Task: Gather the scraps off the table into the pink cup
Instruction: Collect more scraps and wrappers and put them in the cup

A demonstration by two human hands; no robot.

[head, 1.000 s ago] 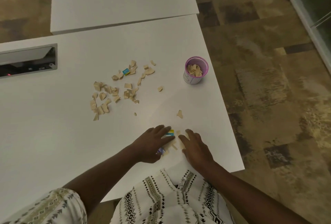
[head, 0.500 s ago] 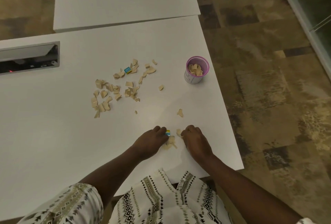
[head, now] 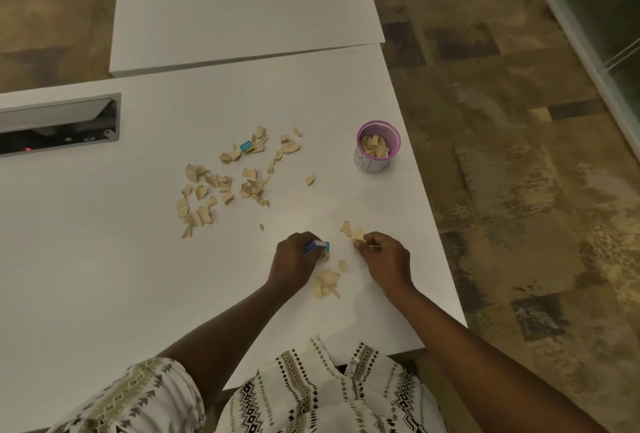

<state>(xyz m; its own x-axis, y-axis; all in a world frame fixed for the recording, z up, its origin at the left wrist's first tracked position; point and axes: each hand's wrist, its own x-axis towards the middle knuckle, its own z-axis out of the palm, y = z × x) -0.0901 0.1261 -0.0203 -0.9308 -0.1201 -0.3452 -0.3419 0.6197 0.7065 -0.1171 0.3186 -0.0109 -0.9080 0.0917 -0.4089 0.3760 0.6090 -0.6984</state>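
While half a second ago both hands lay flat, I now see the left hand [head: 294,259] clamped on a blue scrap [head: 318,246], the right hand [head: 384,256] pinching a beige scrap [head: 358,234]; pink cup [head: 377,147] at one o'clock on the table [head: 104,259].

White table [head: 104,276] in front of me carries scattered beige scraps [head: 221,186], one small blue-yellow piece [head: 246,147] among them. Pink cup [head: 375,148] stands upright near its right edge, scraps inside. Small scrap pile [head: 326,283] lies near me.

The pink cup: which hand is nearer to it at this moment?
Right. The right hand is below the pink cup, near the table edge; the left hand is farther away, below and left.
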